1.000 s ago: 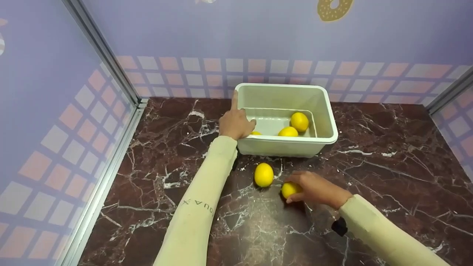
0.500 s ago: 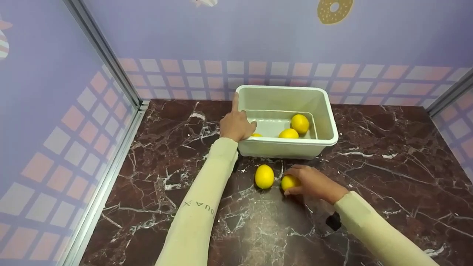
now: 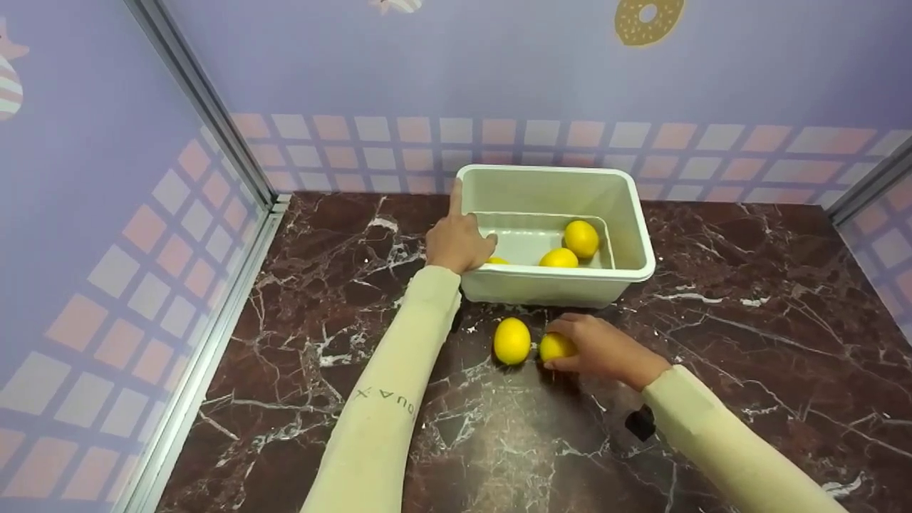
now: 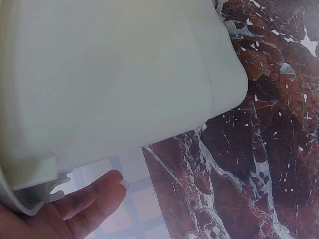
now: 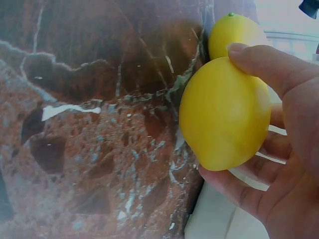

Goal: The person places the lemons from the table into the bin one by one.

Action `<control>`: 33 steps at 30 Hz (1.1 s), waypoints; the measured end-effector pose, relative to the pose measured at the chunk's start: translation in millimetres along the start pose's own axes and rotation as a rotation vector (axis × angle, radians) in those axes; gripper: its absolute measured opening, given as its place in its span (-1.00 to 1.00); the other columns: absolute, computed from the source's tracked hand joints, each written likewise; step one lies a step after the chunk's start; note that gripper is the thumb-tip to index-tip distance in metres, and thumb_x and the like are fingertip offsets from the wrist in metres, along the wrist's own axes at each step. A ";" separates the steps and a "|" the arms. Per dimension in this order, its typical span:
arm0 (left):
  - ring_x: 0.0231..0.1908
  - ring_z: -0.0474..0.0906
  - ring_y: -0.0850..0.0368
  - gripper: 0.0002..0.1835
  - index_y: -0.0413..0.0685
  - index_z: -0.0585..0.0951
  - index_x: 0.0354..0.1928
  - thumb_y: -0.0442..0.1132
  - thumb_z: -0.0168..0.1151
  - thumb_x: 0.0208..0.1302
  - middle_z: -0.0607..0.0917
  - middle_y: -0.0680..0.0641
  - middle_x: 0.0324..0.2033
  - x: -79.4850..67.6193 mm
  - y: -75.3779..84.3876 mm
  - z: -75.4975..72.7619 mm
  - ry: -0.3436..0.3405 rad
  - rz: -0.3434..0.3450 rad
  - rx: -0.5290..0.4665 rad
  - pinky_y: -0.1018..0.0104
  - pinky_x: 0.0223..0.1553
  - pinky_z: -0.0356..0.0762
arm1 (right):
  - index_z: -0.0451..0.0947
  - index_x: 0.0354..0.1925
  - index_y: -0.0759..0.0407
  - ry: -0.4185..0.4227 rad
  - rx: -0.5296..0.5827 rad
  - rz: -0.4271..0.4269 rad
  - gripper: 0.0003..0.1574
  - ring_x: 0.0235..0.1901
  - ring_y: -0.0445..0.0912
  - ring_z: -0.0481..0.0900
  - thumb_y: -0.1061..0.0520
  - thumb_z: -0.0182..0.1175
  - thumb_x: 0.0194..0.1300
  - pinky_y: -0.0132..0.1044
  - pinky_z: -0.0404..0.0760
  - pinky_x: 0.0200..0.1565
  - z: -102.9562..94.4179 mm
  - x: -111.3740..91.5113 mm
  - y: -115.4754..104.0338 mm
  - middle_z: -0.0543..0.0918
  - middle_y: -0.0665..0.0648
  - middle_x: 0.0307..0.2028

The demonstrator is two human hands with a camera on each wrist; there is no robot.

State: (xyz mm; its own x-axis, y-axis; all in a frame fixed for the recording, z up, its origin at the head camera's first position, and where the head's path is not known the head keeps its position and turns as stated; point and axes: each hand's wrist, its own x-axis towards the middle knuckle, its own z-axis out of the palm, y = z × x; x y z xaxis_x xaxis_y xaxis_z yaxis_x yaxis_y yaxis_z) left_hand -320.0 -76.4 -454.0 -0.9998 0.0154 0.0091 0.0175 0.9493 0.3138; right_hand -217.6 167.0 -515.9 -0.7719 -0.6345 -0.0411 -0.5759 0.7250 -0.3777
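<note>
My left hand (image 3: pixel 459 244) holds the left rim of a pale plastic bin (image 3: pixel 541 288); its index finger lies along the rim and its thumb reaches over the inside. In the left wrist view, fingers (image 4: pixel 97 201) show outside the bin wall, below the rim. In front of the bin, my right hand (image 3: pixel 605 349) grips a lemon (image 5: pixel 224 114), thumb on one side and fingers around the other. Just left of it, a second lemon (image 3: pixel 512 342) lies on the dark marbled tabletop (image 3: pixel 499 442). The bin contains lemons (image 3: pixel 581 239), one mostly hidden behind the front rim.
A purple wall (image 3: pixel 513 78) with a checkered band stands right behind the bin. Another panel (image 3: pixel 92 214) with a metal edge rail (image 3: pixel 214 335) bounds the table on the left, and a further panel (image 3: pixel 883 249) closes the right side.
My right hand has shifted slightly left and toward the bin with its lemon, closer to the loose lemon. My left hand stays on the rim.
</note>
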 end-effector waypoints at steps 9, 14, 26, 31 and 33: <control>-0.39 0.60 -0.04 -0.51 -0.09 0.69 -0.05 0.13 0.10 0.23 -0.21 0.05 0.55 -0.2 -0.2 2.3 0.008 0.011 -0.010 0.03 -0.35 0.59 | 0.60 0.02 0.16 0.013 0.039 -0.022 -0.38 -0.17 -0.11 0.57 -0.16 0.40 0.08 -0.19 0.60 -0.10 -7.3 -0.7 -1.9 0.67 0.08 -0.08; -0.38 0.61 -0.04 -0.48 -0.10 0.67 0.01 0.14 0.09 0.23 -0.21 0.05 0.55 -0.4 -0.2 2.3 0.008 0.014 -0.001 0.02 -0.34 0.60 | 0.60 0.02 0.14 0.005 0.048 -0.021 -0.39 -0.22 -0.14 0.54 -0.14 0.40 0.08 -0.25 0.57 -0.17 -12.6 -1.4 -4.4 0.66 0.07 -0.09; -0.31 0.63 -0.07 -0.44 -0.09 0.64 0.09 0.16 0.11 0.23 -0.22 0.05 0.55 1.9 -1.0 3.0 0.005 0.011 0.012 0.00 -0.28 0.61 | 0.59 0.04 0.15 0.005 0.047 -0.031 -0.37 -0.26 -0.17 0.52 -0.14 0.42 0.07 -0.31 0.55 -0.24 -24.1 -1.0 -11.2 0.64 0.06 -0.11; -0.32 0.62 -0.08 -0.46 -0.10 0.66 0.05 0.14 0.11 0.23 -0.21 0.05 0.55 0.9 -0.4 1.2 0.006 0.009 -0.004 -0.01 -0.30 0.61 | 0.59 0.05 0.16 0.004 0.041 -0.025 -0.35 -0.23 -0.14 0.53 -0.14 0.42 0.06 -0.27 0.56 -0.22 -30.1 -2.2 -15.7 0.64 0.07 -0.11; -0.32 0.62 -0.08 -0.45 -0.10 0.65 0.08 0.13 0.12 0.22 -0.21 0.06 0.55 0.3 -0.3 0.3 0.006 0.006 -0.016 0.00 -0.30 0.60 | 0.59 0.06 0.15 0.001 0.040 -0.016 -0.34 -0.23 -0.14 0.53 -0.15 0.42 0.06 -0.28 0.55 -0.22 -32.2 -2.4 -17.1 0.64 0.06 -0.10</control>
State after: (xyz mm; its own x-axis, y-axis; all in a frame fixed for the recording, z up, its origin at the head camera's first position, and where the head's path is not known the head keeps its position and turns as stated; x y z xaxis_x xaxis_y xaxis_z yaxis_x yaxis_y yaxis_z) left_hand -320.2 -76.7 -454.4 -0.9997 0.0194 0.0163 0.0236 0.9442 0.3286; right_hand -214.5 164.8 -479.5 -0.7628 -0.6458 -0.0340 -0.5771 0.7035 -0.4147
